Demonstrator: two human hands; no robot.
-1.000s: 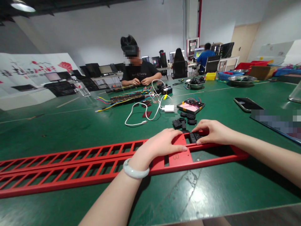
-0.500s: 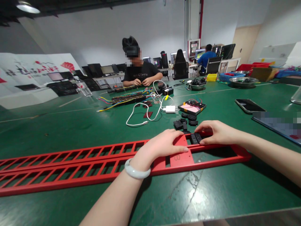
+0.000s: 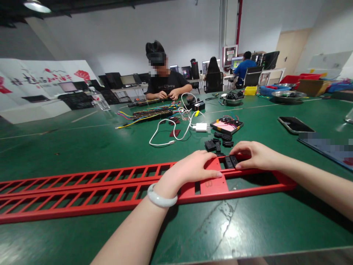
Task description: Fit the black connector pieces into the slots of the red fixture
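Note:
A long red metal frame (image 3: pixel 82 191) with many rectangular slots lies across the green table (image 3: pixel 82 147). My left hand (image 3: pixel 190 169), a pale bangle on its wrist, rests flat on the frame's solid plate, fingers spread. My right hand (image 3: pixel 253 154) presses a small black plastic part (image 3: pixel 230 161) seated in the frame's upper rail, thumb and fingers around it. Just behind the frame lie several loose black plastic parts (image 3: pixel 217 143).
A small tray (image 3: pixel 226 125) of parts, a white charger with cable (image 3: pixel 200 127), coloured wires (image 3: pixel 149 114) and a phone (image 3: pixel 295 124) lie farther back. A person sits across the table working on wires. Metal bowls (image 3: pixel 288 95) and bins stand at the far right.
Both hands stay on the frame and the black part. The view has shifted slightly; nothing else visibly moved.

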